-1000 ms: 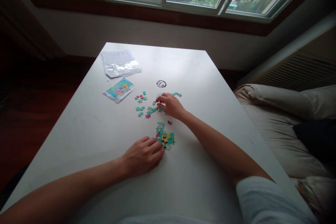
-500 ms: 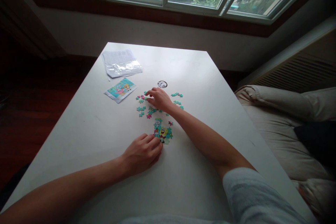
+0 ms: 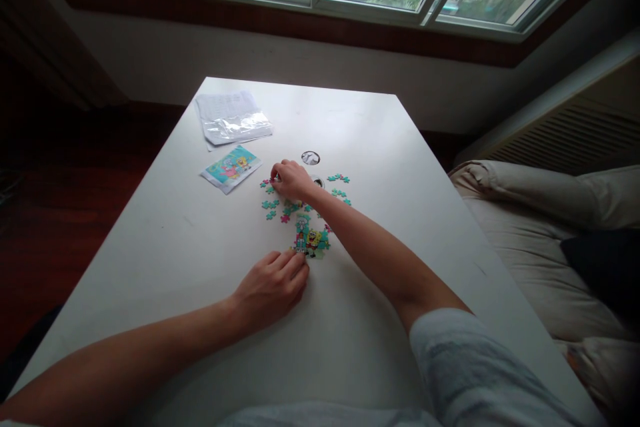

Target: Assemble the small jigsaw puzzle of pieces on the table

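Note:
A partly joined jigsaw puzzle (image 3: 314,239) with cartoon figures, one yellow and one pale teal, lies on the white table (image 3: 200,247). At its near left edge rests my left hand (image 3: 274,283), fingers loosely bent and lying against the border; its thumb is hidden. Beyond the puzzle, my right hand (image 3: 293,180) reaches over the loose pieces, thumb and fingertips brought together at a small pink puzzle piece (image 3: 273,180). Teal loose pieces (image 3: 270,204) spread below and left of that hand. More pieces (image 3: 339,177) lie to its right, and some are hidden under the hand and forearm.
A picture card (image 3: 231,169) with the cartoon figures lies left of the pieces. Behind it are papers in a clear plastic bag (image 3: 235,121). Round inset holes, one ringed by a dark rim (image 3: 311,158), sit beyond my right hand. A beige sofa (image 3: 520,247) stands at the right.
My right hand has moved slightly left and its fingers have closed at a pink piece. The joined puzzle has shifted a little away from me, while my left hand stays nearly in place.

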A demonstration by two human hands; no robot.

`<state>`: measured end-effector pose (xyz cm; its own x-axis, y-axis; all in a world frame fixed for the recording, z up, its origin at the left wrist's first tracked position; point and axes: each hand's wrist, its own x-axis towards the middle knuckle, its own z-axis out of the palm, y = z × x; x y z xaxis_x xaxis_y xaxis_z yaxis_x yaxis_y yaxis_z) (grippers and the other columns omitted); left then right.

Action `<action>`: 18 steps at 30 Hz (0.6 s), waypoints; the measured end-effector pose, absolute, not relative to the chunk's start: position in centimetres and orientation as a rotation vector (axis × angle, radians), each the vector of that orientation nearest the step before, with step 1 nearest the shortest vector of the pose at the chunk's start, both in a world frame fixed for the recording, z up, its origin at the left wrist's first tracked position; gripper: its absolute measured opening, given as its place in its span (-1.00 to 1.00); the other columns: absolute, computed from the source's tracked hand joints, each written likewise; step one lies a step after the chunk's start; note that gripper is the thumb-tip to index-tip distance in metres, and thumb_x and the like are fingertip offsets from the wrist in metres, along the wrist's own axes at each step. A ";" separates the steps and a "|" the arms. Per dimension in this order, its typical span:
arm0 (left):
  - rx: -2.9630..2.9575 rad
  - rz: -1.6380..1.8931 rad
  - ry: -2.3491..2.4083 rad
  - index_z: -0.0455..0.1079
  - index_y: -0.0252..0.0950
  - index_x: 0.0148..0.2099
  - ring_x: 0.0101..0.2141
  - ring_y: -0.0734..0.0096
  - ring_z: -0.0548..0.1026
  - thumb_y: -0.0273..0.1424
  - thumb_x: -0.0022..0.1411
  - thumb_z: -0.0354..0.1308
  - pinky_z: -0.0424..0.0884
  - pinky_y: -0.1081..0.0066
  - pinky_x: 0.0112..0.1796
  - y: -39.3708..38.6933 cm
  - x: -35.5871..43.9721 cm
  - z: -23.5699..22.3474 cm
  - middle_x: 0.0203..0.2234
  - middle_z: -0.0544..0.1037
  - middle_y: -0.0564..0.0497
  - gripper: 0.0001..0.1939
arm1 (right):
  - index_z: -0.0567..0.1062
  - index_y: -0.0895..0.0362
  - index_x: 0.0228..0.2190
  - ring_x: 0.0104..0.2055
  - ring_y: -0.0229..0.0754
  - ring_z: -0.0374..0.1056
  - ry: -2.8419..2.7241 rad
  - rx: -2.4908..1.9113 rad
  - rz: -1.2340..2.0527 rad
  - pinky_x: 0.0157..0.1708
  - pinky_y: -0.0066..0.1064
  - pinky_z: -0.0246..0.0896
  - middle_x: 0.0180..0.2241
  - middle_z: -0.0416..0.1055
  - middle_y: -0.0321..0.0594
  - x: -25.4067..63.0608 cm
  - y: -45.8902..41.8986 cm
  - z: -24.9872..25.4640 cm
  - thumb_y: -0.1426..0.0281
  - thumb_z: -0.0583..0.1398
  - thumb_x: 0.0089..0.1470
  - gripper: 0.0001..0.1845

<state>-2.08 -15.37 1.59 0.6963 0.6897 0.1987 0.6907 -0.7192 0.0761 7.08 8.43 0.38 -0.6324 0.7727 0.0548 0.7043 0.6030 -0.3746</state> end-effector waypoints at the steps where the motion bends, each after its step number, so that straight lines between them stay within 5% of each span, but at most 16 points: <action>1: -2.887 -0.330 -1.178 0.38 -0.35 0.02 0.02 0.09 0.46 -0.48 0.38 0.01 0.41 0.18 -0.09 -15.4 -2.1 1.6 0.03 0.50 -0.23 -0.78 | 0.53 0.09 -0.16 -0.09 -0.04 0.27 -2.610 -1.223 0.479 -0.11 -0.29 0.13 -0.13 0.44 -0.09 7.0 8.4 0.5 0.37 0.24 0.15 -0.80; 9: -2.894 -0.325 -1.194 0.37 -0.35 0.07 0.07 0.08 0.46 -0.46 0.38 0.02 0.40 0.18 -0.05 -15.6 -1.9 1.5 0.09 0.48 -0.23 -0.74 | 0.45 0.11 -0.31 -0.19 -0.14 0.31 -2.424 -0.895 0.621 -0.13 -0.34 0.13 -0.30 0.49 -0.23 8.6 6.5 0.8 0.51 0.18 0.10 -0.90; 13: -2.902 -0.304 -1.223 0.37 -0.34 0.10 0.11 0.06 0.43 -0.45 0.39 0.01 0.39 0.17 -0.01 -15.7 -1.8 1.5 0.12 0.46 -0.22 -0.72 | 0.42 0.10 -0.22 -0.19 -0.21 0.40 -2.255 -0.749 0.934 -0.17 -0.39 0.22 -0.22 0.53 -0.23 10.7 4.8 1.2 0.47 0.15 0.17 -0.88; 18: -2.926 -0.269 -1.250 0.34 -0.35 0.13 0.15 0.02 0.39 -0.44 0.36 0.04 0.37 0.14 0.03 -15.8 -1.6 1.6 0.15 0.43 -0.23 -0.68 | 0.47 0.11 -0.16 -0.39 -0.29 0.41 -2.267 -0.726 1.294 -0.30 -0.45 0.27 -0.36 0.55 -0.30 13.4 2.8 1.8 0.45 0.14 0.20 -0.83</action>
<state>-1.57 -15.79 1.62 0.6798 0.7211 0.1339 0.7124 -0.6926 0.1132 13.38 2.84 1.82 -0.7712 0.6276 0.1066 0.2276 0.4282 -0.8746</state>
